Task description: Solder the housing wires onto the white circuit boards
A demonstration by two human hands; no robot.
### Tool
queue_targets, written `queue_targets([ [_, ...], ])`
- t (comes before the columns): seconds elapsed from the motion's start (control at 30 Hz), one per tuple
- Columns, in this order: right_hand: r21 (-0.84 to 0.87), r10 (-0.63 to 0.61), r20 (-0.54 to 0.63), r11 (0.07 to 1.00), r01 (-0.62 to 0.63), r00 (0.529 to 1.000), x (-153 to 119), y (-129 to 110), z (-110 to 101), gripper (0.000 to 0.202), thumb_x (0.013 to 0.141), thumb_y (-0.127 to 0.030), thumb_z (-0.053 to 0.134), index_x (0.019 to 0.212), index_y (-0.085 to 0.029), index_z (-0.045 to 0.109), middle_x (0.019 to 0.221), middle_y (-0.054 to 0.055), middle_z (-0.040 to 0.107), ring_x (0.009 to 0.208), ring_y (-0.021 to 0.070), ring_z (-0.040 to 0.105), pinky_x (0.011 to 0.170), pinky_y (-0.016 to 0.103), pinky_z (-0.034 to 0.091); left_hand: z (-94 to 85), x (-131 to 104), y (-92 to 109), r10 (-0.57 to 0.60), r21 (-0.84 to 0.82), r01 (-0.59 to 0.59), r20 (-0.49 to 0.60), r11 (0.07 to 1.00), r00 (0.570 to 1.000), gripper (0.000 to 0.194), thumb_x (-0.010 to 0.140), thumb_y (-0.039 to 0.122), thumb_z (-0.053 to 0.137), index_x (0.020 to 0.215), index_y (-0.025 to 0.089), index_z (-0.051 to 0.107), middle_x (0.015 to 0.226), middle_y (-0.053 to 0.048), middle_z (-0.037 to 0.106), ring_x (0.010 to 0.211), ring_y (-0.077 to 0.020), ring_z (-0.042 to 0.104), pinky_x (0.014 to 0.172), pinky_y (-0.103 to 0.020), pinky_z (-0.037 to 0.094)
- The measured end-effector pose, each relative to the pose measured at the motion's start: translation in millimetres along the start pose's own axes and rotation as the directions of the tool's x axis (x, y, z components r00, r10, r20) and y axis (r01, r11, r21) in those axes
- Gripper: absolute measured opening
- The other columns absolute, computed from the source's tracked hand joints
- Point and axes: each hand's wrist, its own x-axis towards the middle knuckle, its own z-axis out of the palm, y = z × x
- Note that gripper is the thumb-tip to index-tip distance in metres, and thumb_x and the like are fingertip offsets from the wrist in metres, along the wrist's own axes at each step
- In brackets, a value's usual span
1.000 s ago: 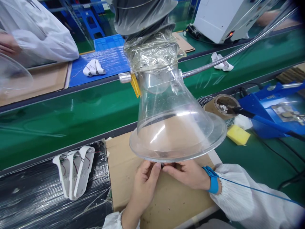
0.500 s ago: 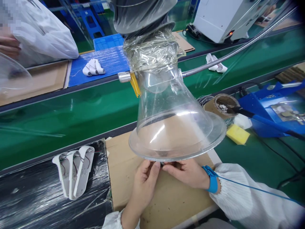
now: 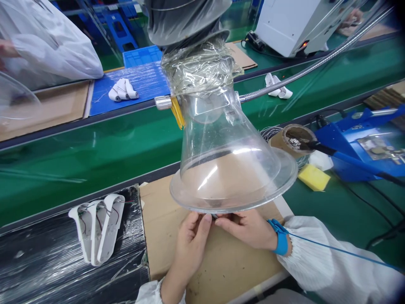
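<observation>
At six o'clock, left hand (image 3: 191, 240) and right hand (image 3: 248, 231) are pinching a barely visible part (image 3: 214, 216), a flared, clear hood (image 3: 234, 179) hiding some fingertips; hollow white shells (image 3: 108, 236) are lying at eight.

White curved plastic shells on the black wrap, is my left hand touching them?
Apart. The head view shows brown cardboard between your left hand and the white shells.

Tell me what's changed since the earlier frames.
The white parts on the green belt, beyond the hood, slid left. No visible grasp or release. The left hand and right hand stay below the hood's rim; the three shells stay put.
</observation>
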Motion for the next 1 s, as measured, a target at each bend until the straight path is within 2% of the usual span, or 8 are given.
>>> queue_targets([
  [0.27, 0.021, 0.064, 0.034, 0.998, -0.065, 0.997, 0.5, -1.2, -2.2, 0.013, 0.097, -0.033, 0.071, 0.094, -0.022, 0.077, 0.087, 0.004, 0.076, 0.073, 0.017, 0.066, 0.068, 0.029, 0.057, 0.6, 0.0, -1.6, -0.018, -0.032, 0.018, -0.009, 0.999, 1.0, 0.028, 0.102, 0.045, 0.069, 0.099, 0.021, 0.083, 0.103, -0.008, 0.084, 0.091, -0.0179, 0.079, 0.09, -0.026, 0.064],
  [0.47, 0.039, 0.061, 0.047, 0.997, -0.063, 0.997, 0.1, -2.0, -3.8, 0.012, 0.098, -0.031, 0.069, 0.097, -0.023, 0.078, 0.089, 0.004, 0.075, 0.074, 0.0172, 0.068, 0.067, 0.029, 0.057, 1.7, -0.1, -0.7, -0.024, -0.039, 0.023, -0.032, 0.999, 0.999, 0.03, 0.1, 0.049, 0.071, 0.101, 0.021, 0.083, 0.091, -0.006, 0.082, 0.075, -0.0136, 0.074, 0.078, -0.021, 0.063],
  [0.6, 0.054, 0.048, 0.045, 0.997, -0.05, 0.998, 0.2, -1.8, -3.2, 0.012, 0.099, -0.03, 0.068, 0.095, -0.023, 0.077, 0.089, 0.003, 0.076, 0.074, 0.0169, 0.068, 0.063, 0.028, 0.055, 1.0, -0.5, -1.2, -0.026, -0.013, 0.025, -0.036, 1.0, 0.999, 0.031, 0.1, 0.05, 0.071, 0.101, 0.021, 0.082, 0.084, -0.004, 0.08, 0.073, -0.013, 0.071, 0.071, -0.018, 0.06],
  [1.0, 0.023, 0.067, 0.072, 0.997, -0.068, 0.995, 2.1, -4.2, -4.2, 0.014, 0.099, -0.031, 0.066, 0.097, -0.024, 0.079, 0.088, 0.003, 0.076, 0.072, 0.0169, 0.066, 0.073, 0.03, 0.061, 0.6, -1.8, -1.4, -0.027, -0.013, 0.027, -0.042, 1.0, 0.999, 0.031, 0.1, 0.049, 0.071, 0.098, 0.02, 0.082, 0.089, -0.007, 0.082, 0.076, -0.0158, 0.075, 0.075, -0.022, 0.062],
])
